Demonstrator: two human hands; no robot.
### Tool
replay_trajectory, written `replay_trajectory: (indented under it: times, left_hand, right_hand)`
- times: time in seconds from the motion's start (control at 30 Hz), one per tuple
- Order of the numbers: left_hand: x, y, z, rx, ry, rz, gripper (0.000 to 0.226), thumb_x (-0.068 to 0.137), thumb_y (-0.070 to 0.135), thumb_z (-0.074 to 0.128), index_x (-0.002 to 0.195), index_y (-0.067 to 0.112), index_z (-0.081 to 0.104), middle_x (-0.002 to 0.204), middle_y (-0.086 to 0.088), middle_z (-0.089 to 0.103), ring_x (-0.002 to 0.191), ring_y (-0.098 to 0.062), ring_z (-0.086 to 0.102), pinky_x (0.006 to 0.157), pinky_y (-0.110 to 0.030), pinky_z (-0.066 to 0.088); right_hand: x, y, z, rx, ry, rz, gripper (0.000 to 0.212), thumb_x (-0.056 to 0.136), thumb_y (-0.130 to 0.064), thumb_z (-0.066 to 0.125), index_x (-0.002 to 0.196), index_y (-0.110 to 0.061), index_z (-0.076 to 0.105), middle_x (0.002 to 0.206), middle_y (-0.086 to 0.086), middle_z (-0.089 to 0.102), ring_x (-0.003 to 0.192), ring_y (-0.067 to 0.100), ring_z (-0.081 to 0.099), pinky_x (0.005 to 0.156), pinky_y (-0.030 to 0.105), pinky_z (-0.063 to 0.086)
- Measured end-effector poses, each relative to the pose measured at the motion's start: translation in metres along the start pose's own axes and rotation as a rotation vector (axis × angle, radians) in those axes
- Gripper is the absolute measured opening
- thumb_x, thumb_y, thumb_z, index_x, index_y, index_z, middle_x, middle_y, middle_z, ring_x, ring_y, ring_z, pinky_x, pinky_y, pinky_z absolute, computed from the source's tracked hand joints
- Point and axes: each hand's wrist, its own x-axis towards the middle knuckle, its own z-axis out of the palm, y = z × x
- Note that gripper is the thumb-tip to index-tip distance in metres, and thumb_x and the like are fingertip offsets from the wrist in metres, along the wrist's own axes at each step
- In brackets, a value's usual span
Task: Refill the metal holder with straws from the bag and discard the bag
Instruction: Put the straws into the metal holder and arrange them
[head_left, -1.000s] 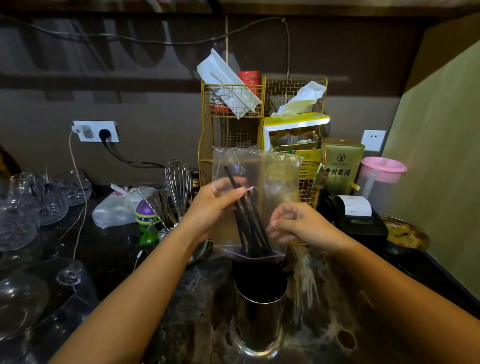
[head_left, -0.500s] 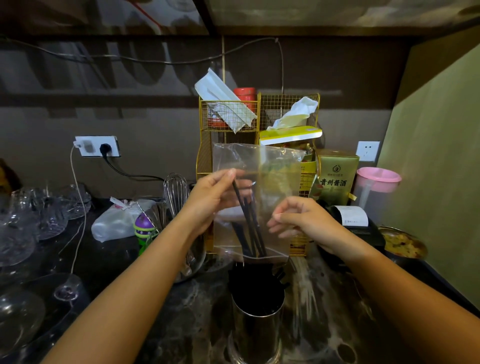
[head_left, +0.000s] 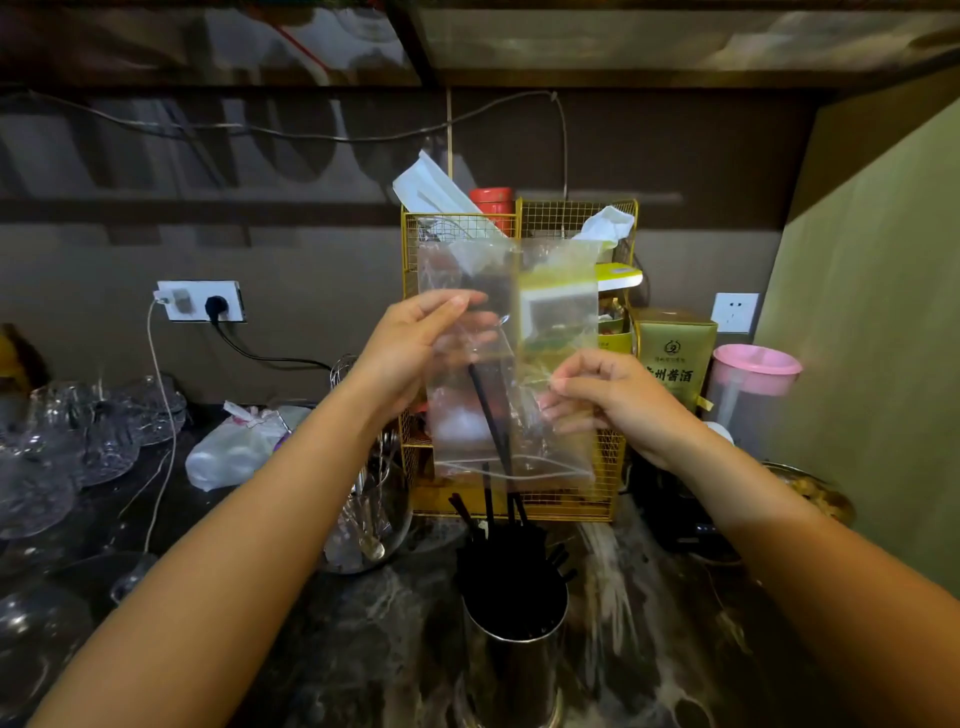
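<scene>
While both hands pinch the clear bag (head_left: 506, 364), its mouth hangs over the metal holder (head_left: 511, 660).
I see my left hand (head_left: 410, 353) pinching at 10 o'clock, right hand (head_left: 618, 400) at 3; last black straws (head_left: 491, 421) point toward 6, straight into the holder.

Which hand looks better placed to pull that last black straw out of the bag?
Probably the left hand. Its fingers pinch the clear bag just above the straw; the right hand grips the far edge.
</scene>
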Motion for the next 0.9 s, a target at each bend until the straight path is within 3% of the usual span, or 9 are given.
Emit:
replay_trajectory:
  times: [0.13,0.27,0.37,0.53,0.9]
  left_hand:
    - [0.011,0.013,-0.004,0.003,0.037,0.032,0.02,0.092,0.017,0.046,0.086,0.02,0.065,0.075,0.003,0.073,0.071,-0.01,0.069,0.065,-0.026,0.056]
    - [0.017,0.024,-0.011,0.031,0.061,0.077,0.013,0.088,0.014,0.051,0.09,0.017,0.064,0.068,0.005,0.073,0.068,-0.009,0.068,0.069,-0.027,0.056]
    - [0.015,0.025,-0.019,0.067,0.067,0.076,0.012,0.085,0.013,0.055,0.088,0.02,0.064,0.068,0.007,0.075,0.071,-0.009,0.069,0.069,-0.026,0.058]
    - [0.004,0.025,-0.033,0.115,0.111,0.038,0.01,0.084,0.012,0.057,0.086,0.02,0.062,0.082,0.002,0.071,0.069,-0.007,0.069,0.062,-0.019,0.055]
    - [-0.022,0.031,-0.064,0.188,0.218,0.007,0.014,0.088,0.008,0.05,0.084,0.017,0.06,0.085,-0.002,0.066,0.063,-0.004,0.067,0.059,-0.018,0.055]
  right_hand:
    - [0.009,-0.013,-0.002,0.047,0.061,-0.047,0.018,0.089,-0.005,0.051,0.074,-0.015,0.056,0.072,0.001,0.067,0.055,0.003,0.064,0.051,0.018,0.053]
    - [0.021,-0.028,-0.002,0.106,0.094,-0.11,0.02,0.089,-0.004,0.05,0.073,-0.016,0.055,0.066,-0.001,0.068,0.058,0.01,0.066,0.052,0.022,0.053]
    - [0.03,-0.041,0.001,0.141,0.106,-0.143,0.022,0.09,-0.005,0.05,0.072,-0.016,0.054,0.058,-0.004,0.069,0.054,0.006,0.066,0.051,0.02,0.054]
    - [0.041,-0.062,0.018,0.148,0.129,-0.198,0.022,0.091,-0.007,0.047,0.072,-0.017,0.049,0.072,0.004,0.065,0.057,0.009,0.065,0.054,0.021,0.052]
    - [0.055,-0.083,0.057,0.151,0.056,-0.235,0.022,0.092,-0.008,0.047,0.073,-0.018,0.049,0.072,0.003,0.063,0.053,0.005,0.063,0.051,0.017,0.052]
